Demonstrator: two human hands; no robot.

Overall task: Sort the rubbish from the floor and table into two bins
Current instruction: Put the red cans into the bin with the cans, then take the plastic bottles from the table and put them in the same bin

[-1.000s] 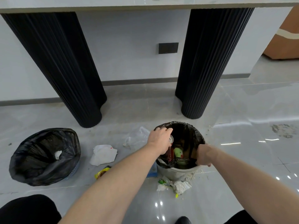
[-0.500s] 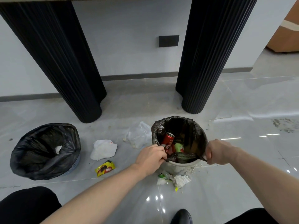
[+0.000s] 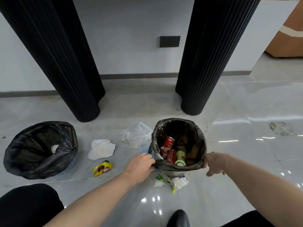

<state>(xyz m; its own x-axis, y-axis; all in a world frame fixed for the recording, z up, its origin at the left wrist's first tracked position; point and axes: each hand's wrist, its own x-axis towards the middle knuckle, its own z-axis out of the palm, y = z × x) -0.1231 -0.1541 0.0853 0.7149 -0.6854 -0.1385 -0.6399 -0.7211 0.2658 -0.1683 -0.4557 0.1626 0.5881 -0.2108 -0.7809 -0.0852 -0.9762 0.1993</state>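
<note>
A white bin with a black liner (image 3: 180, 123) stands on the floor in front of me. Inside it are a red can (image 3: 168, 145), another red item and a green-and-white cup (image 3: 180, 158). My left hand (image 3: 140, 167) pinches the liner's near-left edge, and my right hand (image 3: 214, 163) grips its near-right edge. A second black-lined bin (image 3: 41, 149) at the left holds a bit of white paper. On the floor between the bins lie a white crumpled bag (image 3: 101, 149), a yellow snack wrapper (image 3: 102, 168) and a clear plastic bag (image 3: 137, 135).
Crumpled white and green scraps (image 3: 172, 181) lie just in front of the near bin. Two black fluted table legs (image 3: 211, 54) stand behind the bins. My black shoe (image 3: 179, 218) and dark knee (image 3: 27, 205) are at the bottom edge.
My left hand left the red can in the bin and came back to the liner's near-left edge. The right hand slid along the rim, and the liner's near edge is now stretched between both hands.
</note>
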